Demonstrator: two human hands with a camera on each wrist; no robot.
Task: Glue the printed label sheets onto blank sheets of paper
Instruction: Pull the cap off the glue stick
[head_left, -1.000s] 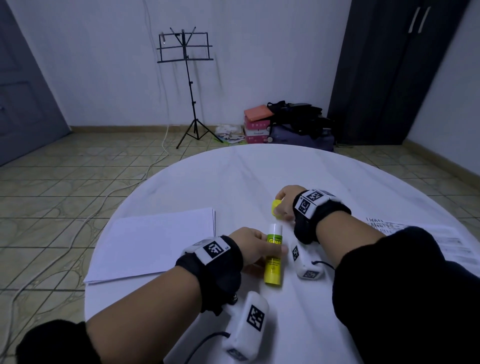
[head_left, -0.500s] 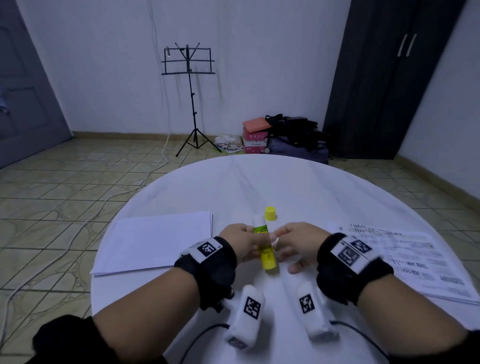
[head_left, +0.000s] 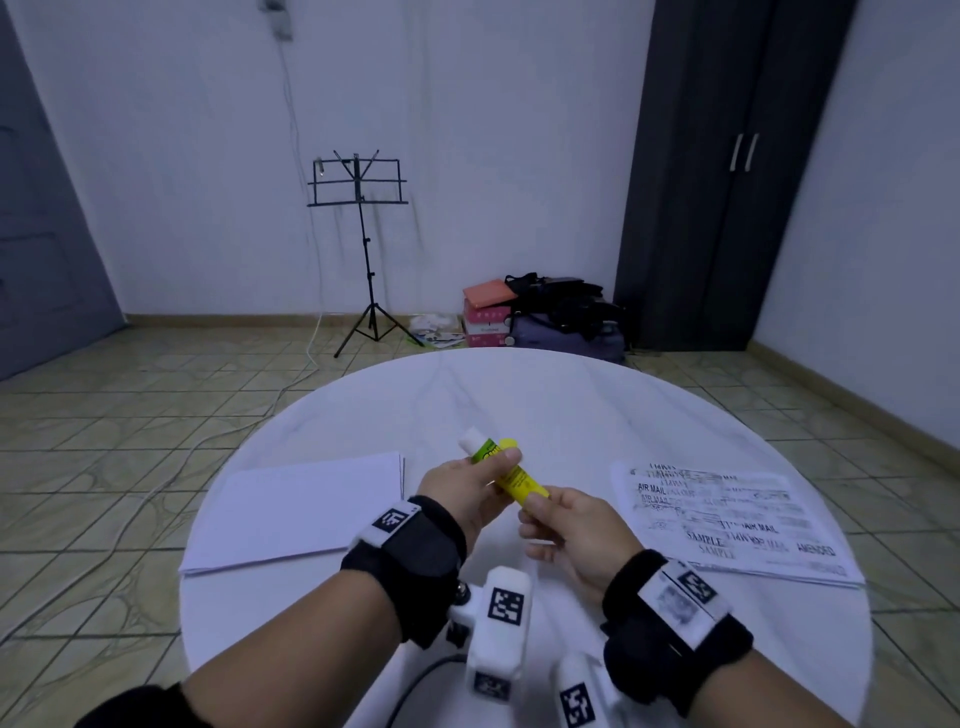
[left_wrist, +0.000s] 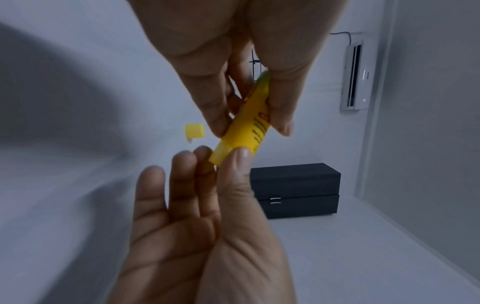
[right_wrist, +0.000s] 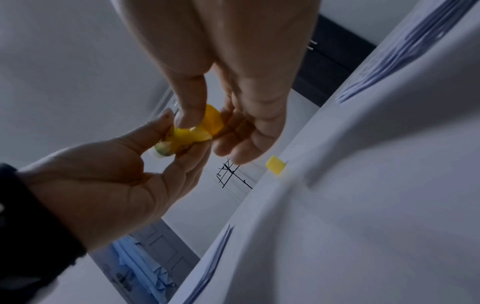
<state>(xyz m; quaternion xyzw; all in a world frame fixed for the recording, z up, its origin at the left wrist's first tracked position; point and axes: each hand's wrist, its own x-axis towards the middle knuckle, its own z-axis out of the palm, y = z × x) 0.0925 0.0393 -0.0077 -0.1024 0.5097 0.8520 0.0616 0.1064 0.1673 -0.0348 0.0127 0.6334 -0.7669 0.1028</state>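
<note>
The yellow cylindrical glue stick (head_left: 511, 475) is held above the round white worktop (head_left: 545, 410), tilted, with the left hand (head_left: 460, 491) curled around its upper body near the exposed white glue tip and the right hand (head_left: 569, 530) pinching its base end between thumb and fingers (left_wrist: 240, 154), probably to turn the base. Its small yellow cap (left_wrist: 194, 130) is already off and stands on the worktop just beyond the glue stick. No gluing appears done: the stack of blank white paper sheets (head_left: 306, 506) lies left of the glue stick and the printed label sheets (head_left: 727, 519) lie right of it, both flat and apart.
</note>
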